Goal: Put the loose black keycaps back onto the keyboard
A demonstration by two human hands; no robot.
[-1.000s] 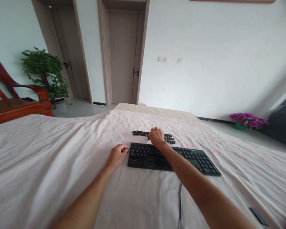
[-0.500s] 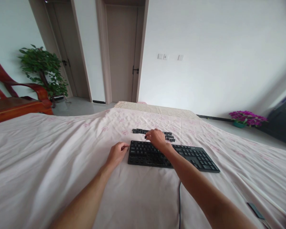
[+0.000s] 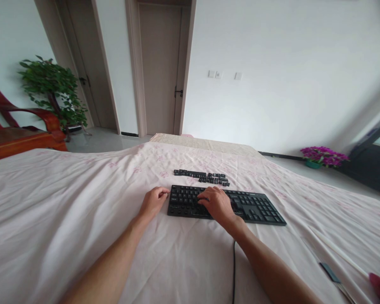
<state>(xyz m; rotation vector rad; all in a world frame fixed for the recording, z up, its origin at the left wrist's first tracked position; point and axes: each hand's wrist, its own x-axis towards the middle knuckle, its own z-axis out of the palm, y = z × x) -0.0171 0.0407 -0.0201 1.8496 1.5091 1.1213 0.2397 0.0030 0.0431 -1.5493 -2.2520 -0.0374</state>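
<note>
A black keyboard (image 3: 256,207) lies on the pink-white bedspread, with bare spots in its lower left rows where keycaps are off. At its upper left corner, my left hand (image 3: 153,202) has thumb and fingers drawn together against the edge. My right hand (image 3: 218,204) is over the keyboard's left-middle part, fingertips pinched down at the keys. The small dark keycap between them blends into the keyboard and is mostly hidden. Just beyond the keyboard, several loose keycaps (image 3: 205,179) sit in rough rows, among them a long space bar (image 3: 196,173).
The keyboard's cable (image 3: 234,270) runs toward me over the bedspread (image 3: 114,236). A dark flat piece (image 3: 329,272) and a red-handled object (image 3: 378,287) lie at the lower right. Farther off stand a wooden chair (image 3: 28,141), a green plant (image 3: 50,84) and purple flowers (image 3: 324,156).
My right hand has come back from the loose keycaps, where it pinched a small dark keycap, to the keyboard. The left hand keeps its place at the edge. The view shifted slightly.
</note>
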